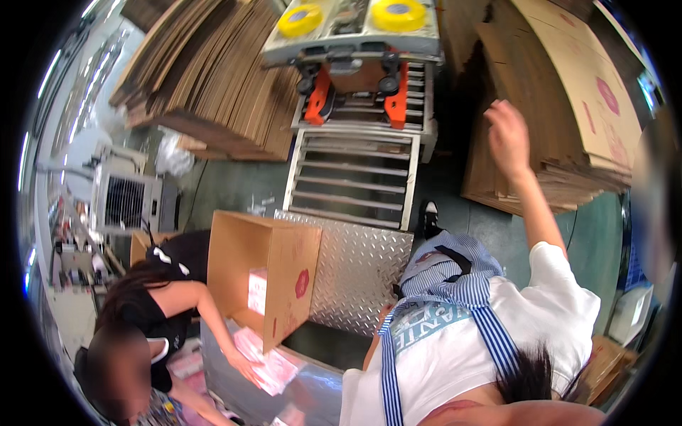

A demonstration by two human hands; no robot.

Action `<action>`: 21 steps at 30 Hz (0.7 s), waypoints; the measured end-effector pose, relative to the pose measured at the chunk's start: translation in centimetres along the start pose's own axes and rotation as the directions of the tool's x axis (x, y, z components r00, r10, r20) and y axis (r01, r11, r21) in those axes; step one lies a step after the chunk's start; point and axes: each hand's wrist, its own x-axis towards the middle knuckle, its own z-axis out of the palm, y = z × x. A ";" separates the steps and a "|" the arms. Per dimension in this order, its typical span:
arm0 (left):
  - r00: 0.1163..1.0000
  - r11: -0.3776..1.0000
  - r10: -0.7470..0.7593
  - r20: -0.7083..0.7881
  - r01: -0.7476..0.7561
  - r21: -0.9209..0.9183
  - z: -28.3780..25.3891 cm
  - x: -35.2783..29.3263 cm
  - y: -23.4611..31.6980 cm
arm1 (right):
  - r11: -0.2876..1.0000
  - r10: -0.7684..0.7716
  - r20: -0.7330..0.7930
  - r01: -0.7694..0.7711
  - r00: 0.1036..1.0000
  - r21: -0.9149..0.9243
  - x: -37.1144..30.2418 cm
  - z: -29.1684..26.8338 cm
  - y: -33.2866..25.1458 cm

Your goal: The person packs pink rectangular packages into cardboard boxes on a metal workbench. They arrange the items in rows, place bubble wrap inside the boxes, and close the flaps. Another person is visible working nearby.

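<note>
- Hands of the person in the striped apron stand well apart: right hand (508,138) reaches out far right, fingers loosely curled and a little blurred, palm free.
- That hand shows against the right stack of flat cardboard (561,106); from where I stand, I cannot tell whether it touches the sheets.
- Left hand (384,311) hangs low at the apron's left side, mostly hidden; cannot tell whether it is closed on something.
- Right stack: brown sheets on edge, packed close, red mark on the outermost face, at far right.
- Open carton (296,284) stands left of the person, at the left edge of a ridged metal plate (362,277); its mouth faces left, and a white-and-pink pack (257,291) sits inside.
- Co-worker in black at near left; one hand (247,368) lies on a pink-and-white packet (266,362) just beside the carton, over a grey metal table (321,387).
- Beyond the plate, a roller conveyor (352,192) runs to the far side, up to a machine (348,46) with orange guides (396,99) and two yellow tape rolls (399,14) on top.
- Another stack of flat cardboard (220,85) at far left.
</note>
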 end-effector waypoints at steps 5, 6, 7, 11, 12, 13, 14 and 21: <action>0.990 0.964 -0.119 0.073 0.133 -0.230 -2.6 1.7 0.9 | 0.433 0.378 -0.219 -0.381 0.900 -0.817 2.6 -14.5 7.2; 0.987 0.953 -0.138 0.079 0.154 -0.263 -2.7 2.2 0.7 | 0.334 0.513 -0.229 -0.439 0.827 -0.834 1.6 -15.5 8.8; 0.985 0.943 -0.143 0.091 0.164 -0.288 -2.5 3.0 0.5 | 0.407 0.660 -0.078 -0.443 0.747 -0.799 -0.4 -15.8 10.6; 0.992 0.906 -0.112 0.062 0.128 -0.403 -3.3 5.8 0.2 | 0.730 0.488 0.089 -0.350 0.868 -0.587 -3.3 -17.2 7.3; 0.989 0.943 -0.131 0.067 0.145 -0.300 -2.8 6.0 0.6 | 0.795 0.414 0.093 -0.310 0.906 -0.522 -3.6 -17.8 6.6; 0.993 0.985 0.056 0.107 -0.038 -0.168 -2.6 6.1 1.9 | 0.849 0.346 0.096 -0.268 0.933 -0.456 -3.8 -17.9 6.1; 0.958 0.973 0.230 0.170 -0.226 -0.042 -2.4 6.1 3.8 | 0.896 0.278 0.097 -0.221 0.956 -0.385 -4.0 -17.8 5.9; 0.908 0.745 0.417 0.038 -0.317 -0.586 -0.2 -0.4 33.4 | 0.930 -0.354 -0.162 0.330 0.921 -0.159 0.1 -29.2 2.2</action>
